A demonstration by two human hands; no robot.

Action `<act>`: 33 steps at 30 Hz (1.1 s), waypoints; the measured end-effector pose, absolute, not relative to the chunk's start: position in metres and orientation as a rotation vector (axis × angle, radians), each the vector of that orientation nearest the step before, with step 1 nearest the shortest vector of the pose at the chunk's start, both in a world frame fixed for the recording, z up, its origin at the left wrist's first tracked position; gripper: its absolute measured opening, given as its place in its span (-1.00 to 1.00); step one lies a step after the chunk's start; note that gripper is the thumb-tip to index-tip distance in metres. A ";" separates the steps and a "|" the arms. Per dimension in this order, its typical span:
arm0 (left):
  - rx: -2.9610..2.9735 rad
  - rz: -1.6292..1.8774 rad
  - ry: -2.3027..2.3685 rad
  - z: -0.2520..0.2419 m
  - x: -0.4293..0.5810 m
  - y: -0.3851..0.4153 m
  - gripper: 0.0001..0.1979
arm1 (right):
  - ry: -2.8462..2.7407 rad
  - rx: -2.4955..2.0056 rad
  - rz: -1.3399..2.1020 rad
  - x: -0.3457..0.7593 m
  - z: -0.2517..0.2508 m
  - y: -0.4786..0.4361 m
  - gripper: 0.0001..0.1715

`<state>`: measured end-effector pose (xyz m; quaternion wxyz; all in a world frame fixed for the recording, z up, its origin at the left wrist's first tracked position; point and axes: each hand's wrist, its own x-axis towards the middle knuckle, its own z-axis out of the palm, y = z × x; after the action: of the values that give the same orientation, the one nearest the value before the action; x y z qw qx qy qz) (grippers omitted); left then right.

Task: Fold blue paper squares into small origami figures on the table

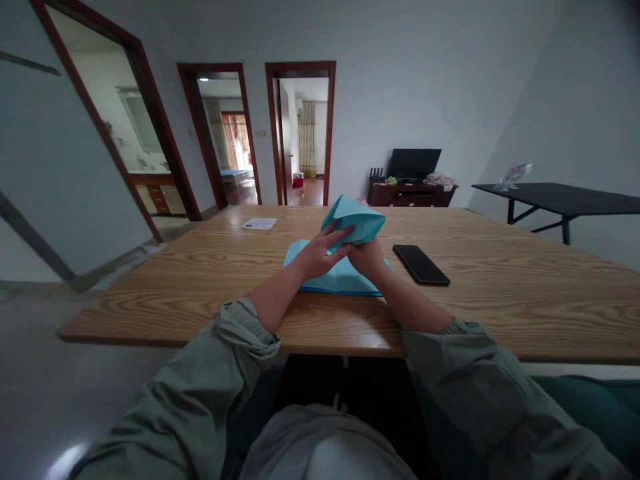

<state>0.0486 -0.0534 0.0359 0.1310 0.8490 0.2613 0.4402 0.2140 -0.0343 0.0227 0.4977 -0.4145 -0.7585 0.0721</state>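
Note:
A folded sheet of light-blue paper (367,220) is held up in both hands above the table. My left hand (323,255) lies against its near left side, with the fingers stretched over the folds and the thumb pointing right. Below the folded paper, my right hand (367,259) grips its lower edge; most of those fingers are hidden behind the paper. Under both hands, a stack of flat light-blue paper (343,280) rests on the wooden table (215,287).
Right of the paper lies a black phone (421,265). A printed card (260,224) sits toward the table's far left. Beyond are a black side table (565,197) and a dark cabinet (413,195) with a television (414,164).

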 end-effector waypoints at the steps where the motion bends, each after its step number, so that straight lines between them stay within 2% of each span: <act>1: 2.488 1.281 0.763 0.036 0.048 -0.053 -0.51 | -1.827 -0.984 0.183 0.214 0.022 -0.034 -0.79; 8: 2.464 1.434 0.843 0.033 0.043 -0.039 -0.52 | -1.852 -0.895 0.239 0.211 0.018 -0.036 -0.74; 15: 2.363 1.503 1.027 0.034 0.038 -0.031 -0.57 | -1.793 -1.080 0.199 0.213 0.028 -0.043 -0.74; 20: 2.255 1.693 1.093 0.040 0.031 -0.028 -0.58 | -1.571 -1.281 0.140 0.219 0.032 -0.041 -0.70; 25: 2.008 1.834 1.329 0.044 0.015 -0.023 -0.55 | -1.368 -1.224 0.033 0.231 0.033 -0.028 -0.86; 33: 1.805 1.857 1.522 0.048 -0.018 -0.002 -0.59 | -1.222 -1.135 0.124 0.257 0.039 -0.017 -0.82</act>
<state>-0.0176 -0.0021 0.0476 0.0689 0.5994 0.5056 0.6167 0.2571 -0.0171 0.0393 0.6702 -0.5038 -0.5422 0.0552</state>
